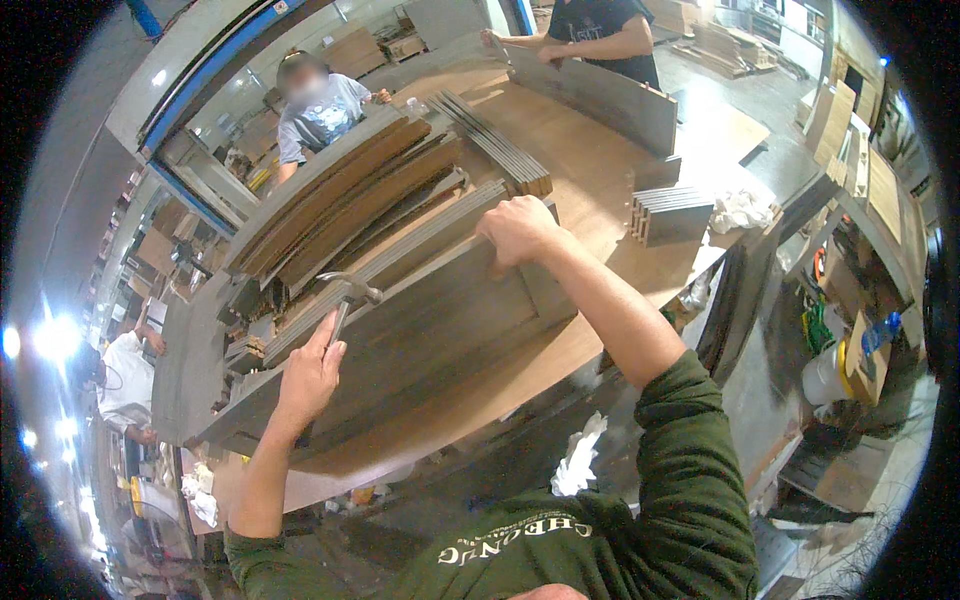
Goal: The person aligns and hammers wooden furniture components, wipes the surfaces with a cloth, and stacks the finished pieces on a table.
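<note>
My left hand (pixel 312 375) is closed around the handle of a claw hammer (pixel 350 287), with the hammer's metal head up by the top edge of a long grey wooden panel (pixel 440 325). That panel stands on its long edge, tilted in the view, at the near side of the worktable (pixel 410 448). Farther right, my right hand (pixel 518 232) grips the panel's top edge with bent fingers, near its right end. Right behind the panel lie several grey strips (pixel 420 235) and brown-edged boards (pixel 345 205). The lower end of the hammer handle is partly hidden by my hand.
Across the table, one person (pixel 318 105) stands behind the boards; another (pixel 600 35) holds a large grey panel (pixel 600 95). Grey slats (pixel 495 145) are stacked beyond my right hand, and a grooved grey block (pixel 672 213) stands to the right. A white bucket (pixel 825 375) sits far right.
</note>
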Available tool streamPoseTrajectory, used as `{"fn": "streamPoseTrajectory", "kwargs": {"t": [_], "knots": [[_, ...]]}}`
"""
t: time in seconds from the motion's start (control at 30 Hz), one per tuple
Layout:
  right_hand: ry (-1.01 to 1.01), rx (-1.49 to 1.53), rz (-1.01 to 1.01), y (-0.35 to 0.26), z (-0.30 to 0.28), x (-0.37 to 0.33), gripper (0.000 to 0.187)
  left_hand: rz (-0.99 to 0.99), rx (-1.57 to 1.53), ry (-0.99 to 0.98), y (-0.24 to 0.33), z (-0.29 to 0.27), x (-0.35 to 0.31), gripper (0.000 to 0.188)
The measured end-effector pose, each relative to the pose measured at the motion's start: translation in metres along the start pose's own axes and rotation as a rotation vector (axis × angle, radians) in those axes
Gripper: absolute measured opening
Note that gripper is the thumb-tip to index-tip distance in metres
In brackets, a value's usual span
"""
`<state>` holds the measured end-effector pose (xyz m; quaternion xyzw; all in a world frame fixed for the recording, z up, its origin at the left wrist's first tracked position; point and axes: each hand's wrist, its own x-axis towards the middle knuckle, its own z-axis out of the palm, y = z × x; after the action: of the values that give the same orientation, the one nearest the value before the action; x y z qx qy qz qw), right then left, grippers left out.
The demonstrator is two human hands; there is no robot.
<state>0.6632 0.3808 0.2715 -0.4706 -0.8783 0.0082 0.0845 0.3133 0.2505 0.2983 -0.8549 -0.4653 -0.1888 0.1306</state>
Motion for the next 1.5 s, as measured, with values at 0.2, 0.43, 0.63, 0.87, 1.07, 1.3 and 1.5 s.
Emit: {"fn": "streamPoseTrajectory", "kwargs": {"t": [0.2,0.43,0.63,0.87,1.07,1.3,1.5], "knots": [[-0.196,-0.046,0.037,0.006,-0.006,0.002,0.042,-0.614,-0.476,-0.085,0.05,-0.043,0.034,0.043],[-0.111,-0.04,0.005,0.003,-0.005,-0.004,0.045,-0.445,-0.361,-0.255,0.028,-0.028,0.009,0.047],[-0.062,-0.036,0.044,0.004,-0.003,-0.009,0.047,-0.553,-0.482,-0.082,0.034,-0.016,0.0,0.045],[-0.13,-0.065,0.091,0.002,-0.003,-0.003,0.048,-0.58,-0.436,-0.176,0.03,-0.033,0.003,0.047],[-0.131,-0.072,0.153,0.0,-0.007,0.008,0.037,-0.567,-0.391,-0.222,0.024,-0.03,-0.015,0.047],[-0.112,-0.013,0.083,0.018,0.013,0.016,0.058,-0.757,-0.365,-0.044,0.02,-0.101,-0.076,0.045],[-0.391,0.198,0.008,-0.026,0.003,0.05,0.069,-0.982,-0.316,0.109,-0.036,-0.169,-0.153,0.046]]}}
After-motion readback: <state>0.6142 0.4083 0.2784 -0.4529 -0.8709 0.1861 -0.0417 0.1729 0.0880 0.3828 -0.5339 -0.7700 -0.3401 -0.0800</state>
